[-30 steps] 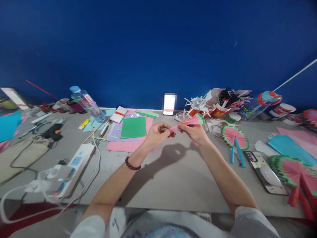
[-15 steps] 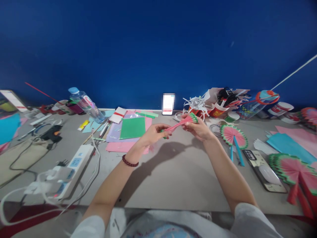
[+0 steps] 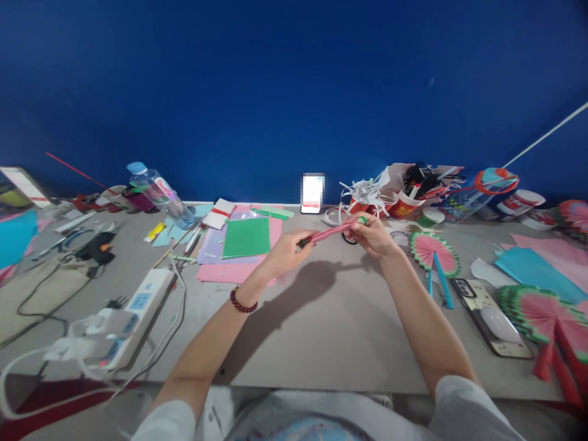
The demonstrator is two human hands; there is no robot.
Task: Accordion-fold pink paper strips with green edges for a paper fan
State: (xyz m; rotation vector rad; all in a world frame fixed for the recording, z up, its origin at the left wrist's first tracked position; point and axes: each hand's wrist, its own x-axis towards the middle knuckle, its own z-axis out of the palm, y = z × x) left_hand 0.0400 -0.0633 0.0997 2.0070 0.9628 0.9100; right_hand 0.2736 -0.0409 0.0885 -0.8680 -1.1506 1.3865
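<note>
Between my hands, above the table, stretches a pleated pink paper strip with green ends, folded narrow. My left hand is closed round its left end, hiding most of the green there. At the right end, my right hand pinches the folds, and a bit of green edge shows above the fingers. A finished-looking watermelon paper fan with blue sticks lies to the right of my right hand. Green paper sheets lie on pink and lilac paper beyond my left hand.
A white power strip with cables lies at left, near a tilted plastic bottle. A phone leans on the blue wall. Paper cups hold tools at back right. A phone with a mouse on it and more fans lie right.
The pleated paper has gone from fanned at its right end to pressed narrow in both hands. My right fingers have closed over that end; the left hand has shifted slightly.
</note>
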